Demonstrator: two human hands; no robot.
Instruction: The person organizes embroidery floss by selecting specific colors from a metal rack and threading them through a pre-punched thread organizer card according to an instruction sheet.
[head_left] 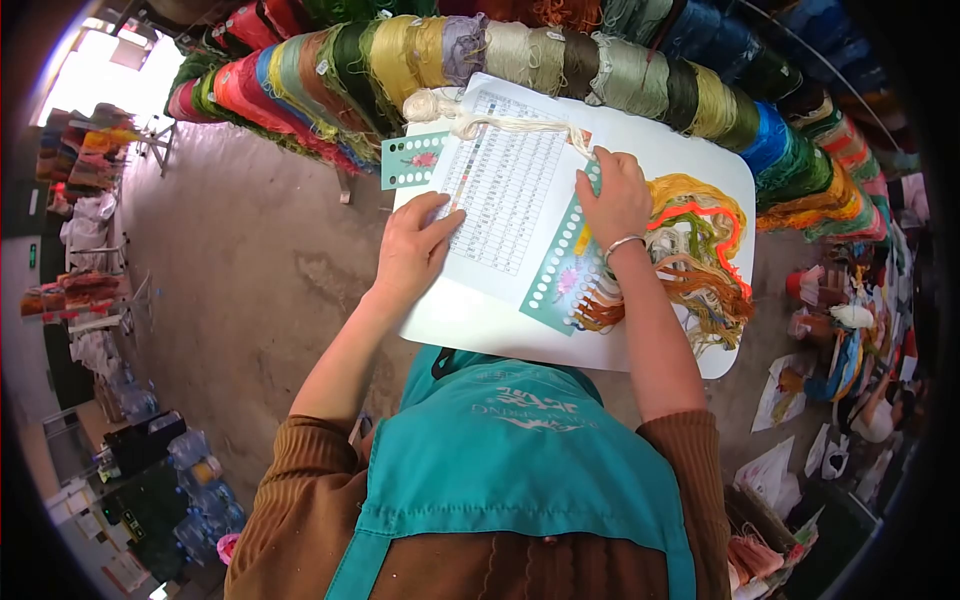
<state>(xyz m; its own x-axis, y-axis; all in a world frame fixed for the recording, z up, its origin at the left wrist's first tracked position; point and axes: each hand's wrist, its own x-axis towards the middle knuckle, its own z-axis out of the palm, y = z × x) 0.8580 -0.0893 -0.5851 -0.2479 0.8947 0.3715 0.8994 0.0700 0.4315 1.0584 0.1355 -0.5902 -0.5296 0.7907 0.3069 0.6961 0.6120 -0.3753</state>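
Observation:
My left hand [416, 245] lies on the left side of a printed sheet [500, 190] with a table of rows, its fingers apart on the paper. My right hand [617, 198], with a bracelet at the wrist, is closed on the upper part of a green thread card [548, 295] with punched holes. Bundles of coloured thread [700, 250] hang from this card and spread to the right. Cream thread [520, 123] crosses the top of the sheet towards my right fingers. A second green card [410, 160] sticks out under the sheet's left side.
Everything rests on a white board [480, 310] in front of my apron [520, 440]. Beyond it, a rack carries a long row of coloured yarn skeins [520, 55]. Plastic bottles [205, 480] stand at lower left; bags and yarn [780, 480] lie at right.

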